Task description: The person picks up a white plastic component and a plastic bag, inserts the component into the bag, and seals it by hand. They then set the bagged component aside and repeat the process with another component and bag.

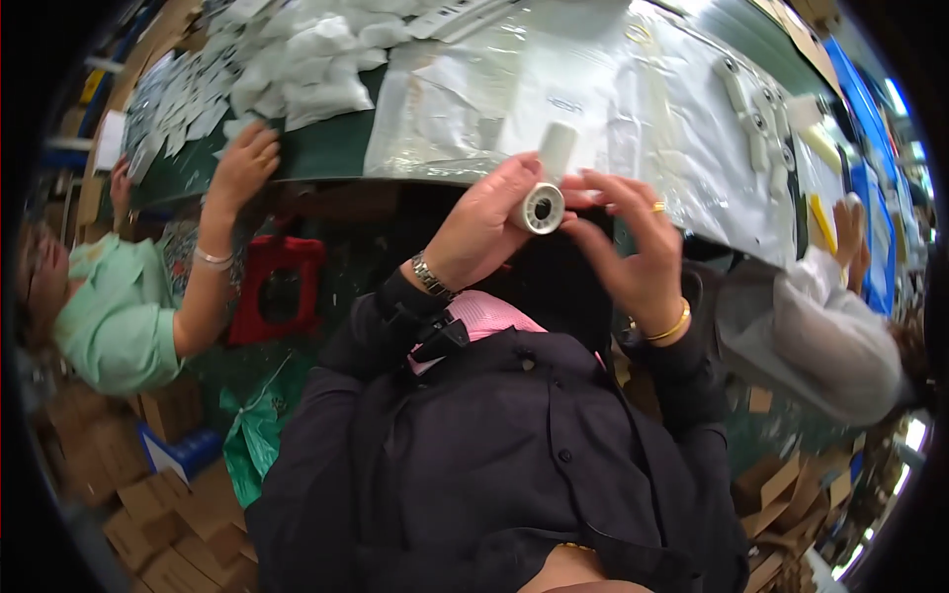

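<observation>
My left hand (486,219) is closed around a white plastic part (543,209). The part has a round, hollow end with a ribbed ring inside, turned toward me, and a flat white arm reaches from it toward the table. Just to its right is my right hand (633,242), fingers apart and curved, with the fingertips close beside the part; whether they touch it I cannot tell. Beyond both hands, clear plastic sheeting and bags (445,109) cover the near edge of the green table (331,148).
White packets (316,59) are heaped at the far left. Several similar white parts (756,124) lie at the right. A co-worker's hand (247,163) reaches in from the left; another person in a light sleeve (820,306) works at the right. A red frame (277,287) stands below the table.
</observation>
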`<action>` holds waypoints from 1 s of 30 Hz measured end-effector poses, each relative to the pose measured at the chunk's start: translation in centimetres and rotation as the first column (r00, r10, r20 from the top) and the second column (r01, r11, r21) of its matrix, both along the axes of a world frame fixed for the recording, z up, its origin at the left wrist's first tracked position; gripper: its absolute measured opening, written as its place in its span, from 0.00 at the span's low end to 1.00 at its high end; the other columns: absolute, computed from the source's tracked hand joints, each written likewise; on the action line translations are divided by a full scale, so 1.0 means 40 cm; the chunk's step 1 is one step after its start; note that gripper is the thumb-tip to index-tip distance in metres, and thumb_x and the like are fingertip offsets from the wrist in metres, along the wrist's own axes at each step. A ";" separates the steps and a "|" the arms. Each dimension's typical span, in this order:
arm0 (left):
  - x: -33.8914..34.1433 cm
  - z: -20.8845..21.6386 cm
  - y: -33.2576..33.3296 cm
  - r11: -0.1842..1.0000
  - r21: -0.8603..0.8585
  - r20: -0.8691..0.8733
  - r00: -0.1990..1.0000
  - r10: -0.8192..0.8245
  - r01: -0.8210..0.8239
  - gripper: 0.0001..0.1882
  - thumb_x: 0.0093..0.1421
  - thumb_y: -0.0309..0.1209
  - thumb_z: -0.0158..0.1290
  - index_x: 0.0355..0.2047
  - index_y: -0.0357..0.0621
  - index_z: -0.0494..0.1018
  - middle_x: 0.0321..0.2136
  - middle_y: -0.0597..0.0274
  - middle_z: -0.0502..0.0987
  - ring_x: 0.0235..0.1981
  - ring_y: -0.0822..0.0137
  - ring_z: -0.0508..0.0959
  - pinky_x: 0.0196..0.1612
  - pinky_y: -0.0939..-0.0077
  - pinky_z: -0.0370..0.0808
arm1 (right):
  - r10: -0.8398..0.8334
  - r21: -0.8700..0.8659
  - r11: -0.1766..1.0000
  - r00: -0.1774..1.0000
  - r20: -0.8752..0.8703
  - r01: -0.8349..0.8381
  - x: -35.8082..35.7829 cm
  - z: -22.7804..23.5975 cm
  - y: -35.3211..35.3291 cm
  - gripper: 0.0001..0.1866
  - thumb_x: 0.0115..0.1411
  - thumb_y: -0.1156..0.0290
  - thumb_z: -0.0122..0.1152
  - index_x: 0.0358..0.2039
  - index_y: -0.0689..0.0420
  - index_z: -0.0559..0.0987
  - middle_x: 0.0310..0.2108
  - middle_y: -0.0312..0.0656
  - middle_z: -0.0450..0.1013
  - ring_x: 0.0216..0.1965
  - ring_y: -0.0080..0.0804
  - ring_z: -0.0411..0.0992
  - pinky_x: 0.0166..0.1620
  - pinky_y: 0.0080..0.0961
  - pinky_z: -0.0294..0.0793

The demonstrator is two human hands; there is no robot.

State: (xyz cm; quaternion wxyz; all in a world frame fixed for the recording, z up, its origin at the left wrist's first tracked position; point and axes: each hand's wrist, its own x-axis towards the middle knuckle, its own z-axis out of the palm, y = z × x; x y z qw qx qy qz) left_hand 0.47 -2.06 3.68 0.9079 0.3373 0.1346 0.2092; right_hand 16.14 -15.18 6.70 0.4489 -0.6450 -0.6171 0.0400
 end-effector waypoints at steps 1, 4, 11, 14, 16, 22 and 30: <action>0.010 -0.002 -0.007 0.999 -0.010 -0.003 1.000 -0.031 0.031 0.25 0.81 0.42 0.39 0.66 0.32 0.62 0.57 0.45 0.78 0.55 0.58 0.81 0.59 0.66 0.78 | 0.056 0.019 0.998 0.998 0.031 -0.056 -0.016 0.003 0.000 0.31 0.51 0.77 0.79 0.58 0.56 0.81 0.51 0.43 0.81 0.50 0.41 0.78 0.53 0.35 0.76; 0.031 -0.008 -0.030 0.998 0.060 -0.022 1.000 -0.015 0.016 0.26 0.82 0.40 0.39 0.70 0.33 0.58 0.62 0.47 0.74 0.63 0.60 0.75 0.66 0.64 0.72 | -0.051 -0.004 0.999 0.993 0.105 0.051 -0.047 -0.031 -0.017 0.32 0.50 0.76 0.80 0.57 0.57 0.81 0.51 0.42 0.81 0.49 0.43 0.78 0.54 0.37 0.77; 0.038 -0.031 -0.041 0.999 0.028 -0.011 0.999 -0.039 0.040 0.24 0.81 0.40 0.43 0.67 0.34 0.64 0.61 0.49 0.75 0.64 0.64 0.73 0.66 0.66 0.71 | -0.096 0.001 0.995 0.995 0.011 0.096 -0.038 -0.052 -0.031 0.30 0.53 0.78 0.78 0.58 0.58 0.80 0.49 0.43 0.80 0.48 0.38 0.78 0.50 0.30 0.77; 0.007 -0.043 0.012 0.910 0.413 -0.186 0.977 0.106 -0.020 0.19 0.78 0.39 0.49 0.59 0.38 0.74 0.57 0.54 0.79 0.65 0.63 0.73 0.63 0.67 0.71 | -0.125 -0.024 0.992 0.976 -0.178 0.123 -0.024 -0.064 -0.040 0.29 0.57 0.79 0.75 0.59 0.59 0.79 0.49 0.42 0.80 0.47 0.31 0.78 0.47 0.25 0.76; -0.015 -0.050 0.062 0.675 0.738 -0.274 0.915 0.297 0.002 0.16 0.76 0.39 0.53 0.53 0.42 0.81 0.54 0.58 0.82 0.65 0.62 0.73 0.62 0.66 0.71 | -0.140 -0.029 0.990 0.901 -0.412 0.140 -0.010 -0.083 -0.049 0.28 0.60 0.80 0.73 0.61 0.61 0.77 0.49 0.41 0.79 0.46 0.25 0.77 0.46 0.20 0.75; -0.004 -0.072 0.077 -0.327 0.926 0.048 0.803 0.594 0.186 0.11 0.67 0.35 0.62 0.48 0.51 0.85 0.51 0.65 0.84 0.65 0.56 0.74 0.69 0.57 0.57 | -0.140 0.010 0.984 0.793 -0.593 0.180 0.010 -0.106 -0.048 0.26 0.61 0.78 0.74 0.59 0.63 0.77 0.49 0.45 0.79 0.44 0.24 0.78 0.39 0.18 0.78; 0.042 -0.078 0.083 -0.280 0.948 0.030 0.830 0.556 0.154 0.12 0.63 0.38 0.65 0.45 0.53 0.85 0.49 0.69 0.84 0.65 0.61 0.73 0.69 0.52 0.50 | -0.122 -0.036 0.992 0.882 -0.455 0.119 0.020 -0.132 -0.034 0.29 0.62 0.81 0.72 0.63 0.64 0.73 0.51 0.41 0.77 0.49 0.23 0.78 0.45 0.19 0.76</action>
